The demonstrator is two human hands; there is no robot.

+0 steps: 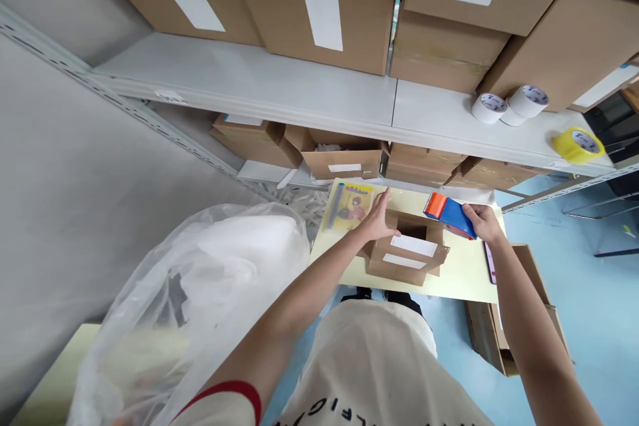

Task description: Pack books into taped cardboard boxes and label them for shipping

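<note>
A small cardboard box [399, 271] with two white labels stands on the pale yellow table [469, 283], its top partly open and some flaps sticking out. My left hand [378, 221] is at the box's far left edge, with fingers spread and the thumb reaching over the top. Whether it touches the cardboard is hard to tell. In my right hand [480, 221] is a blue and orange tape dispenser [455, 214], held by its near end to the right of the box and above the tabletop. A picture book or sheet in clear plastic [352, 205] lies left of the box.
A large clear plastic bag of white material [234, 266] bulges at my left. Shelves [319, 90] ahead carry cardboard boxes [319, 6], white tape rolls [528, 101] and a yellow roll [578, 145]. A phone [490, 263] lies at the table's right edge; an open carton [492, 336] sits on the floor.
</note>
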